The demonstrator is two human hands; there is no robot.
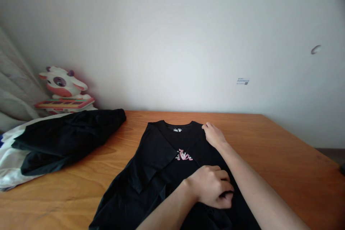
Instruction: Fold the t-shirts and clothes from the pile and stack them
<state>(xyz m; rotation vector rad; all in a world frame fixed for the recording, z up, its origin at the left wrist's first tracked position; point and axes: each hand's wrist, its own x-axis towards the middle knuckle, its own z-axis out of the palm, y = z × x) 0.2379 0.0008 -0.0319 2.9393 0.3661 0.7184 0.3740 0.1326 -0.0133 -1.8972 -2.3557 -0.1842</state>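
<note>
A black shirt (164,172) lies on the wooden table, its neckline toward the wall. It has a white "PINK" mark inside the collar and a pink figure on the chest. Both sleeves lie folded inward over the front. My right hand (214,136) is closed on the shirt's right shoulder edge, near the collar. Lower down, my left hand (212,187) reaches across the body of the shirt, its fingers curled round dark cloth at the right side. Creased cloth shows just under this hand.
To the left lies a pile of black clothing (72,136) on white cloth (12,167). Behind it stands a cow-shaped toy keyboard (66,90), beside a pale curtain (16,72). A white wall (172,43) rises behind the wooden table (269,143).
</note>
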